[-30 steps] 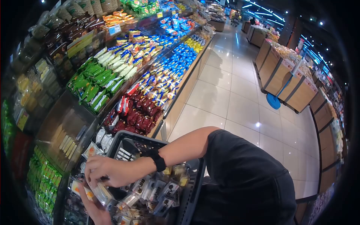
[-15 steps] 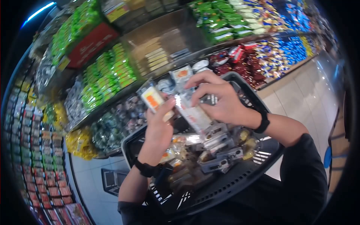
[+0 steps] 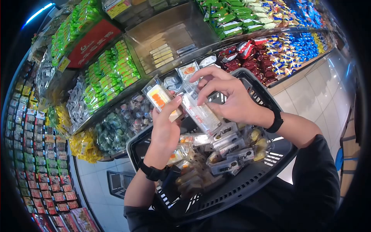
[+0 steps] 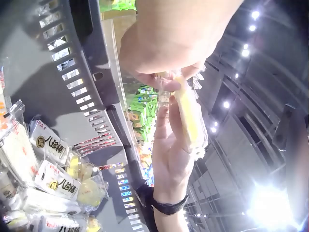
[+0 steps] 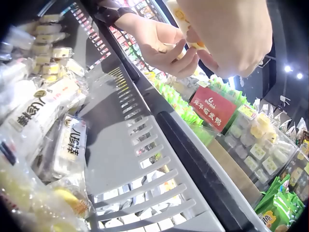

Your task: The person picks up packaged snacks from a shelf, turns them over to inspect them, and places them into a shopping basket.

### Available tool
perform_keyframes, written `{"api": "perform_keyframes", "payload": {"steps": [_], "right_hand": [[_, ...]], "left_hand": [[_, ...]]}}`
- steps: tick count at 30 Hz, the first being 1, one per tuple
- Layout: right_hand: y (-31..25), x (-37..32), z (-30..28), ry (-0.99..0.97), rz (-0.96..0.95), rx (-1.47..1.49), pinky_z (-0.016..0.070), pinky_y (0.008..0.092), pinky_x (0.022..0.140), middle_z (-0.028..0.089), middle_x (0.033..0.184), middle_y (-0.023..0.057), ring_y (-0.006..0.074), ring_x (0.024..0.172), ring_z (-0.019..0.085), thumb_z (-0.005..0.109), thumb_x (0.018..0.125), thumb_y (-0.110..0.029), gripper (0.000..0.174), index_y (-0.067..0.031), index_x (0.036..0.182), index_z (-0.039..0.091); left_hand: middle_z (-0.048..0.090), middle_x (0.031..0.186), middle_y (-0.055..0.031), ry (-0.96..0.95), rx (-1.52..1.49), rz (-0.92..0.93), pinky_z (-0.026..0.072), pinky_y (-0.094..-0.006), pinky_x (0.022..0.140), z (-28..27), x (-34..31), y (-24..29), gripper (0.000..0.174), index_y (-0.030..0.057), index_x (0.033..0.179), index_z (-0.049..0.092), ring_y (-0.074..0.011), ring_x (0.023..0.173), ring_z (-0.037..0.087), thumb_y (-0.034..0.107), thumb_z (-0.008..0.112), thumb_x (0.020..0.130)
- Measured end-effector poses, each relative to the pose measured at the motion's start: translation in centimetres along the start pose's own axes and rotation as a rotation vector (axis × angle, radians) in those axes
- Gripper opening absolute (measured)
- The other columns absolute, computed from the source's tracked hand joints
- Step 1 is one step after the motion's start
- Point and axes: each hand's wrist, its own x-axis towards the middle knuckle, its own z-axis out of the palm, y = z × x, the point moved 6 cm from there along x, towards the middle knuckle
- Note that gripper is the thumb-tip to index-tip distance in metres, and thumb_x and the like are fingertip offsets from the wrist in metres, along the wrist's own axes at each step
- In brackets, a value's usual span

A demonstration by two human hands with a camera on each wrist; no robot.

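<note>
In the head view my left hand (image 3: 165, 129) holds a wrapped snack bar with an orange print (image 3: 159, 99), its thumb lying along the near side. Beside it, my right hand (image 3: 235, 98) pinches a clear-wrapped pale snack bar (image 3: 201, 115) between thumb and fingers. Both bars are over a dark plastic shopping basket (image 3: 266, 170), tilted and close together. Inside the basket lie several wrapped snacks, among them white packs with black lettering (image 3: 226, 166). The left wrist view shows a yellowish bar (image 4: 189, 113) by the fingers.
Behind the basket are shelf bins with green packs (image 3: 110, 73), dark red packs (image 3: 262, 63) and pale bars (image 3: 161, 54) in a bin. Yellow bags (image 3: 85, 147) hang at the left end. Another basket (image 3: 116, 185) sits on the tiled floor.
The head view has swung left from the aisle to the shelf and basket, bringing both hands into full sight. Over the last half second the hands and bars have barely moved.
</note>
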Motion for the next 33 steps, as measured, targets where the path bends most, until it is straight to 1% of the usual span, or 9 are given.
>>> {"api": "perform_keyframes", "payload": {"steps": [5,15,18,20,23,24,27,31,33], "right_hand": [[-0.5,-0.1,0.4,0.001,-0.087,-0.034,0.0548,0.0266,0.074,0.061,0.121,0.0079,0.0179,0.104,0.062,0.074,0.076,0.008,0.023,-0.0065,0.094,0.072],[-0.4,-0.5,0.9,-0.026,-0.048,-0.108,0.0527,0.0305,0.084,0.063,0.121,0.0074,0.0177,0.098,0.061,0.074,0.073,0.011,0.027,-0.0084,0.092,0.075],[-0.7,-0.6,0.9,-0.013,-0.113,-0.137,0.0519,0.0302,0.085,0.063,0.120,0.0086,0.0164,0.100,0.060,0.071,0.078,0.010,0.034,-0.0075,0.107,0.071],[0.5,-0.5,0.1,0.230,0.202,0.321,0.0510,0.0281,0.081,0.062,0.119,0.0065,0.0135,0.099,0.060,0.071,0.086,0.002,0.038,-0.0052,0.122,0.061],[2.6,-0.5,-0.1,0.088,0.524,0.592,0.0490,0.0284,0.083,0.064,0.113,0.0045,0.0117,0.100,0.060,0.074,0.092,-0.011,0.047,-0.0039,0.132,0.051],[2.6,-0.7,0.5,0.036,0.531,0.518,0.0485,0.0288,0.084,0.066,0.107,0.0030,0.0119,0.101,0.061,0.078,0.091,-0.020,0.048,-0.0054,0.129,0.053],[2.8,-1.2,1.1,-0.031,0.418,0.325,0.0494,0.0286,0.089,0.066,0.103,0.0026,0.0112,0.099,0.062,0.077,0.087,-0.010,0.042,-0.0052,0.122,0.057],[2.7,-0.8,-0.3,0.004,0.406,0.169,0.0521,0.0300,0.090,0.064,0.108,0.0035,0.0102,0.099,0.063,0.073,0.084,0.002,0.035,-0.0026,0.117,0.060],[2.2,-0.2,-1.0,0.082,0.319,0.195,0.0525,0.0284,0.087,0.065,0.106,0.0030,0.0099,0.094,0.063,0.070,0.084,0.004,0.026,-0.0012,0.109,0.064]], "left_hand": [[0.067,0.113,-0.0036,-0.047,0.036,-0.045,0.0524,-0.0334,0.088,-0.2,0.3,-0.4,0.034,0.0094,0.122,0.057,-0.0153,0.103,0.066,0.015,0.072,0.092],[0.068,0.110,-0.0018,-0.077,0.107,-0.094,0.0525,-0.0299,0.082,0.0,0.4,-1.2,0.027,0.0089,0.120,0.060,-0.0112,0.098,0.066,0.017,0.070,0.097],[0.067,0.110,-0.0030,-0.146,0.019,0.020,0.0523,-0.0300,0.082,-0.2,0.7,-0.8,0.024,0.0093,0.118,0.057,-0.0120,0.095,0.065,0.011,0.069,0.097],[0.064,0.111,-0.0053,-0.217,-0.072,0.129,0.0515,-0.0306,0.086,0.2,0.3,0.1,0.025,0.0100,0.116,0.052,-0.0134,0.093,0.063,0.003,0.067,0.097],[0.063,0.113,-0.0059,-0.097,-0.115,0.258,0.0507,-0.0306,0.089,0.0,-0.1,1.5,0.025,0.0104,0.116,0.052,-0.0133,0.097,0.062,0.004,0.067,0.097],[0.062,0.115,-0.0058,-0.130,-0.134,0.257,0.0504,-0.0300,0.089,-0.3,-0.1,1.7,0.025,0.0110,0.116,0.052,-0.0142,0.102,0.061,0.004,0.067,0.097],[0.062,0.111,-0.0045,-0.052,-0.184,0.202,0.0496,-0.0281,0.086,-0.4,0.1,2.0,0.023,0.0096,0.116,0.055,-0.0138,0.094,0.059,0.003,0.066,0.097],[0.065,0.115,-0.0054,-0.128,-0.293,0.116,0.0481,-0.0334,0.082,0.7,-0.7,2.3,0.018,0.0111,0.114,0.058,-0.0198,0.108,0.062,0.025,0.058,0.104],[0.066,0.119,-0.0069,0.031,-0.205,0.078,0.0474,-0.0353,0.079,0.1,-0.4,1.7,0.028,0.0099,0.116,0.058,-0.0237,0.111,0.063,0.036,0.054,0.105]]}}
